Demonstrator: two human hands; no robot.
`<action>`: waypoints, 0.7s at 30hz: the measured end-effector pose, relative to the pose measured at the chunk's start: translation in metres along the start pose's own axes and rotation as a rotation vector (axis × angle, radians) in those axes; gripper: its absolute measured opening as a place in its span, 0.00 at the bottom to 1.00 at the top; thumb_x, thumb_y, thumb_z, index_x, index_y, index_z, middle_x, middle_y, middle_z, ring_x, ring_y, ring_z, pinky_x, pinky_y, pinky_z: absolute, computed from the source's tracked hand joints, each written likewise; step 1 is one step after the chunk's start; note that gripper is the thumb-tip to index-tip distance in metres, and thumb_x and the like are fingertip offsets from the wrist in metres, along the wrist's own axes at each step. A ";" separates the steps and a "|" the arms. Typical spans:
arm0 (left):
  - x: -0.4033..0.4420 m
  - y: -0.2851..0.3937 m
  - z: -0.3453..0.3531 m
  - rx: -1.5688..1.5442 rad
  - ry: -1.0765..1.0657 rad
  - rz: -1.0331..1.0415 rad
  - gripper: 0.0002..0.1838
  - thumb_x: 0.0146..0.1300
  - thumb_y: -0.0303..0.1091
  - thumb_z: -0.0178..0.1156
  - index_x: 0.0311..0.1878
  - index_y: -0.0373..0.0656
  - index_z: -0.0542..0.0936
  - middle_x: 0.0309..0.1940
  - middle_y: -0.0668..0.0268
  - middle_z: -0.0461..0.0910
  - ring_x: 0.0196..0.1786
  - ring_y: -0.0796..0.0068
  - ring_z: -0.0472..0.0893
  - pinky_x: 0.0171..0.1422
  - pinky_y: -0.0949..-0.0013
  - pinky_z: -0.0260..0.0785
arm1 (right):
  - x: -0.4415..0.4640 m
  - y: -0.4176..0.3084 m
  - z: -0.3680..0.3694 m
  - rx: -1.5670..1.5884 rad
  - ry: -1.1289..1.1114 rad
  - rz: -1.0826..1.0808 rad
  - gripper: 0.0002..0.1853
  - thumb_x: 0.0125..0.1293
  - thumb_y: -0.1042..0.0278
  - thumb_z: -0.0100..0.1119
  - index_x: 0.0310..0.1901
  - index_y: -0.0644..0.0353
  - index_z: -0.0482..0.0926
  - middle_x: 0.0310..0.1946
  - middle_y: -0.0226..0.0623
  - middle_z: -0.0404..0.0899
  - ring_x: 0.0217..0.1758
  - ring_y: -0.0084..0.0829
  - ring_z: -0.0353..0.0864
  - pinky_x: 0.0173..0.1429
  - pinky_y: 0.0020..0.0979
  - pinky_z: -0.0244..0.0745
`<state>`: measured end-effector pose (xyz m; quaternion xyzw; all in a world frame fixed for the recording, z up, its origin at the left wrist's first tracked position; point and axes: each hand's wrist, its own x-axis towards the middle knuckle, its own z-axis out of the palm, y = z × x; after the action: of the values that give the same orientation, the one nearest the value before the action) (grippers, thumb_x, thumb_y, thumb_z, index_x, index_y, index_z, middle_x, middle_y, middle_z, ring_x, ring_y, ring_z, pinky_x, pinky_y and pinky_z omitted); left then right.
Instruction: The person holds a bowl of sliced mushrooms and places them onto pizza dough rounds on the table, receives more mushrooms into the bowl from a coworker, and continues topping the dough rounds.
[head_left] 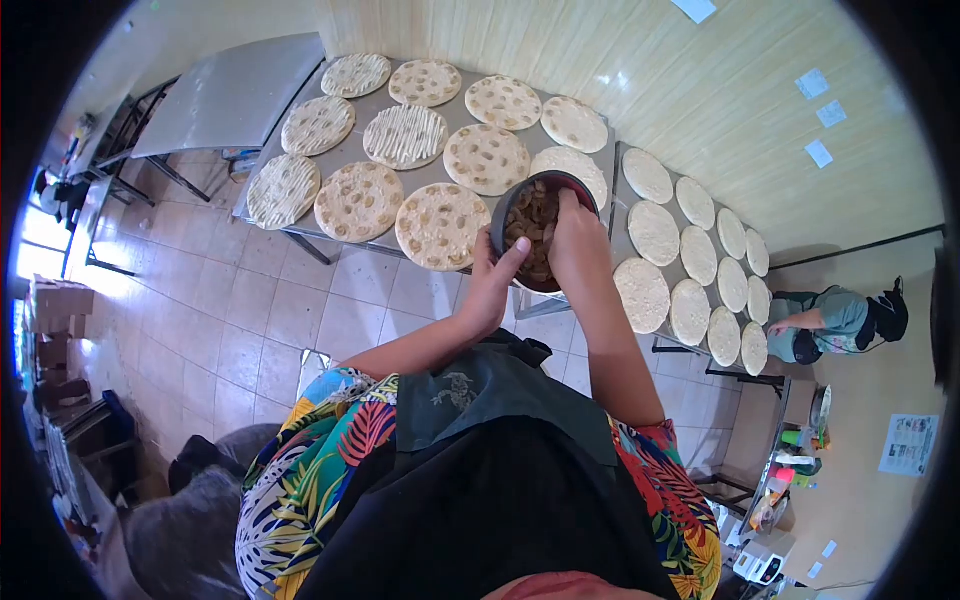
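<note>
Nearest, below the hands, lay a black apron [450, 500] of matte cloth over a bright leaf-printed shirt [300, 470]. Beyond it the left hand [490, 275] gripped the near left side of a deep, round, dark bowl [501, 215], thumb over the rim. The right hand [580, 235] reached over the opposite rim, its fingers down among soft-looking, glossy brown pieces [532, 212]; its fingertips were hidden, so I could not tell whether they had closed on any. Handling this well called for a firm hold on the wall, the mouth turned toward the reaching fingers, and small, loose pinches, since moist chunks could cling together or drop over the rim.

Just past the bowl, pale, flat rounds sat on a metal-topped bench [375, 101]. A near round [440, 226] bore scattered brown bits pressed into a rough, creamy face; a striped round [405, 137] carried thick white ridges. Well-spaced bits and even gaps made for a tidy surface. To the right, a second bench [675, 273] held plain, finely mottled rounds [640, 295]. Farther off rose a smooth, faintly grained wall [700, 80], with another person [840, 320] bent near the second bench's far end.
</note>
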<state>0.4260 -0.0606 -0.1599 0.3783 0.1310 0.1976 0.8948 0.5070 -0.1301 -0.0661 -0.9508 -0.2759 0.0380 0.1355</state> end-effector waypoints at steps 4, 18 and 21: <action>0.005 0.001 0.001 -0.088 0.035 -0.021 0.27 0.63 0.39 0.58 0.59 0.38 0.60 0.53 0.60 0.67 0.56 0.73 0.67 0.62 0.69 0.60 | 0.010 0.006 0.019 0.215 0.220 -0.126 0.19 0.51 0.79 0.56 0.47 0.66 0.69 0.39 0.55 0.76 0.43 0.53 0.76 0.47 0.45 0.71; 0.013 0.006 -0.010 -0.123 0.081 -0.002 0.27 0.63 0.39 0.58 0.59 0.39 0.58 0.54 0.60 0.67 0.57 0.74 0.67 0.62 0.69 0.60 | 0.034 0.002 0.038 0.563 0.139 -0.146 0.21 0.48 0.82 0.58 0.46 0.61 0.67 0.42 0.49 0.75 0.47 0.50 0.75 0.51 0.40 0.70; 0.009 0.007 -0.015 -0.116 0.094 -0.008 0.27 0.64 0.40 0.57 0.59 0.39 0.58 0.53 0.61 0.68 0.56 0.74 0.68 0.61 0.70 0.61 | 0.034 -0.001 0.037 0.503 0.088 -0.127 0.20 0.49 0.80 0.59 0.46 0.61 0.68 0.39 0.49 0.77 0.45 0.50 0.76 0.48 0.40 0.71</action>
<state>0.4270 -0.0431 -0.1658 0.3157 0.1629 0.2189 0.9088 0.5296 -0.1021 -0.1015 -0.8687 -0.3109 0.0554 0.3816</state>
